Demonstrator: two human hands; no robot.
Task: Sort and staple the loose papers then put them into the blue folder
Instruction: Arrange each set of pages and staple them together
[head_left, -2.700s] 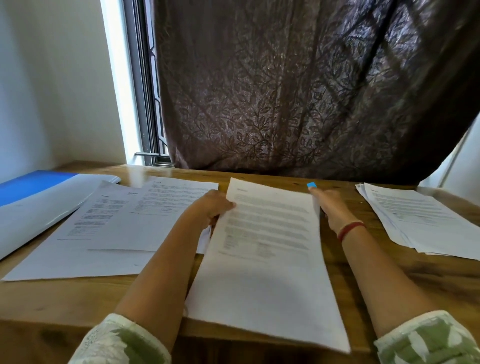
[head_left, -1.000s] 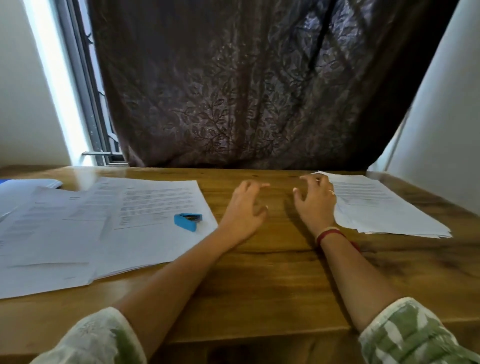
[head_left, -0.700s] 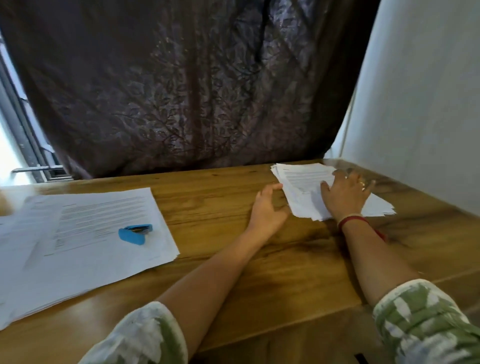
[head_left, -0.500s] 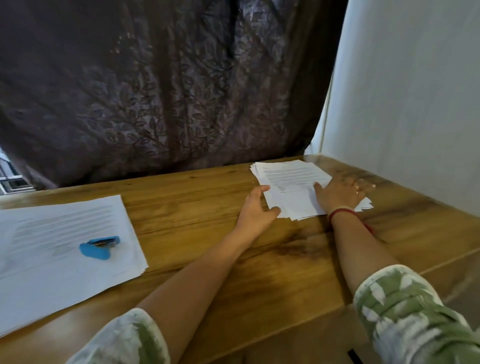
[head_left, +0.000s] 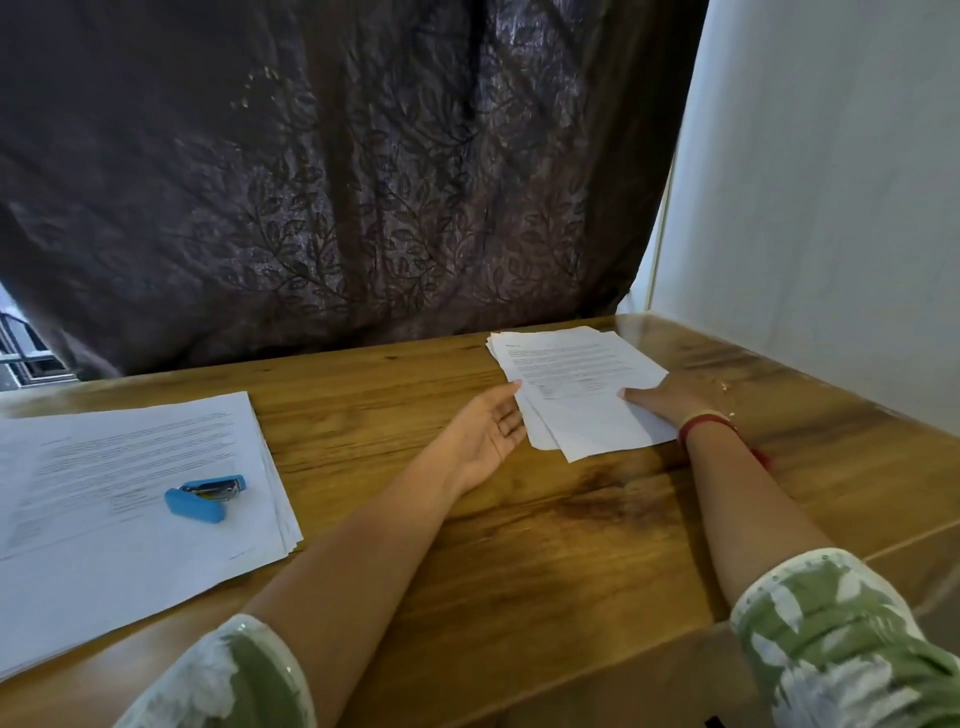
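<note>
A loose stack of printed papers (head_left: 569, 384) lies at the table's far right. My right hand (head_left: 675, 402) rests on its right side, thumb on the top sheet and fingers spread flat. My left hand (head_left: 485, 434) is open, palm turned toward the stack, fingertips touching its left edge. A second pile of printed papers (head_left: 124, 499) lies at the left, with a blue stapler (head_left: 205, 498) resting on top. The blue folder is out of view.
The wooden table (head_left: 519, 545) meets a white wall (head_left: 831, 208) on the right. A dark leaf-patterned curtain (head_left: 337, 182) hangs behind the table. A window frame (head_left: 21, 353) shows at the far left.
The view swung right, away from the folder and left pile. The stapler now lies on the left pile. Both hands moved to the right stack, the left one closing on its edge.
</note>
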